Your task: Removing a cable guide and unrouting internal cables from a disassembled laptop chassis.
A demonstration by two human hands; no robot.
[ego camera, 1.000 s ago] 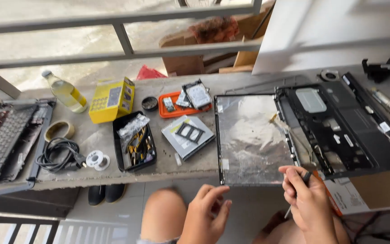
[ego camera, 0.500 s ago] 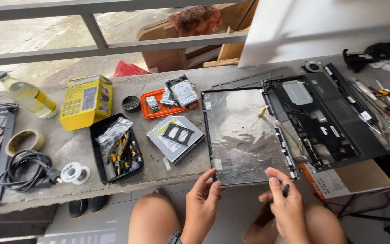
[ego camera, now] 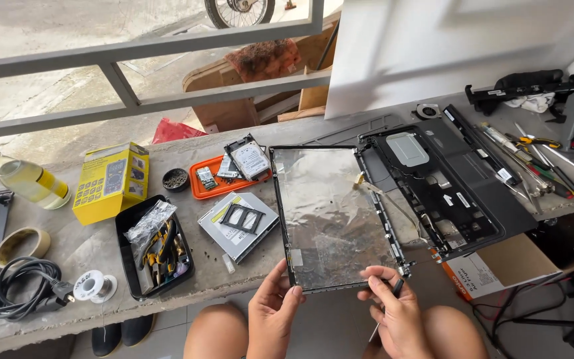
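Lid, foil-lined, thin, likely light and flexy, overhangs worktop front edge; left hand pinches its near-left corner, right hand grips a screwdriver at its near edge.

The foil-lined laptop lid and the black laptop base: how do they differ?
The laptop lid is lined with crinkled silver foil; the laptop base is bare black plastic with a grey touchpad. The left hand and right hand grip the lid's near edge; the base lies untouched. Both rest on the concrete ledge.
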